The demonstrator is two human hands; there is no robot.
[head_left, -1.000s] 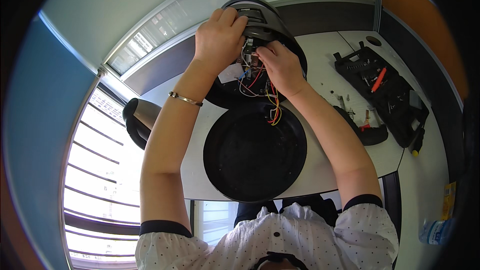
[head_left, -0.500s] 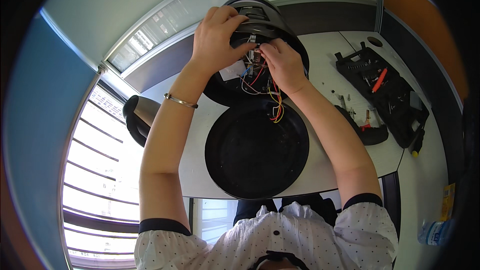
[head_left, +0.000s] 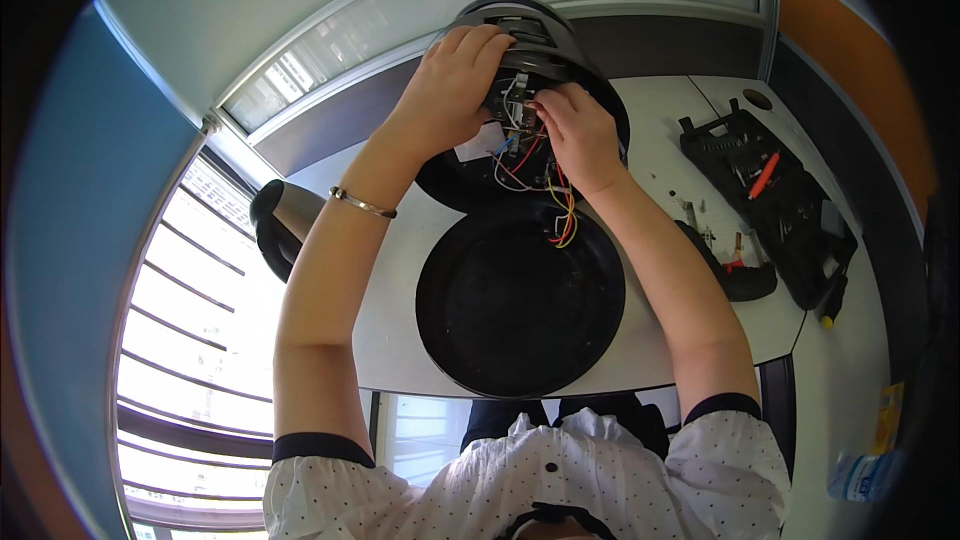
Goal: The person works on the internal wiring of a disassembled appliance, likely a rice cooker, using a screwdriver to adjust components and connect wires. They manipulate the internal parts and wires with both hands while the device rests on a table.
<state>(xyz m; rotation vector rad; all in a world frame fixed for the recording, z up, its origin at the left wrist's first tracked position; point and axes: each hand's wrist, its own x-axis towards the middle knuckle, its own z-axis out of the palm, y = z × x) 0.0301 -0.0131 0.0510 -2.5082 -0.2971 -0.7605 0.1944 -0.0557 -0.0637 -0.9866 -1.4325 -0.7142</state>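
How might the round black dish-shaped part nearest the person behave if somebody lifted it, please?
The round black dish-shaped part would probably feel stiff, given its evenly round rim. Lifting might disturb the red and yellow wires, which loop over its upper edge.

Looks like a big round machine with a shiny dark grey and black shell (head_left: 545, 62), tipped over at the back of the white table (head_left: 390, 340), its open side facing the person. Has little metal parts (head_left: 519, 110) inside, a pale square piece (head_left: 480, 143), and thin red, white, blue and yellow wires (head_left: 570, 208). Comes with a wide, round, shallow black cover (head_left: 520, 305), lying flat at the table's near edge, with wire ends resting over its far rim.
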